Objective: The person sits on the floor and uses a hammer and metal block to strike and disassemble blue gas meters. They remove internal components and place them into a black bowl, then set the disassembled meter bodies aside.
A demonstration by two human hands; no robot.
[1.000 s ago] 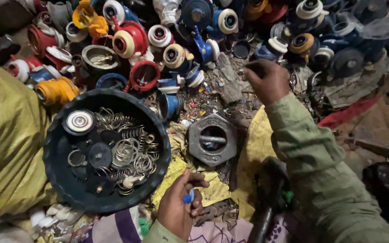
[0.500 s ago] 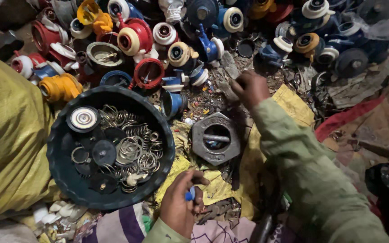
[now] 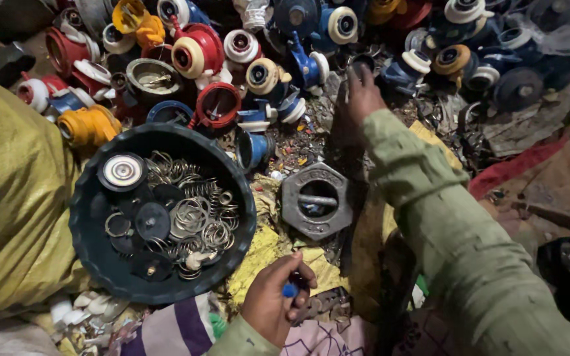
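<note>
The left hand [image 3: 277, 304] sits low in the view, its grip closed on a small blue plastic piece [image 3: 290, 289] pinched between thumb and fingertips, just below a crumpled yellow plastic sheet [image 3: 265, 250] on the floor. The right hand [image 3: 362, 92], in a pale green sleeve [image 3: 456, 237], reaches far forward into a heap of blue, red, white and yellow plastic valve bodies [image 3: 258, 59]; whether its grip is clenched or released cannot be told, as only the back of the hand shows. Between the two hands lies a grey hexagonal metal nut-like block [image 3: 316, 201] with a round hole. To the left stands a round dark plastic basin [image 3: 100, 264] holding metal springs, rings [image 3: 199, 217] and black discs, beside a yellow woven sack [image 3: 8, 198].
</note>
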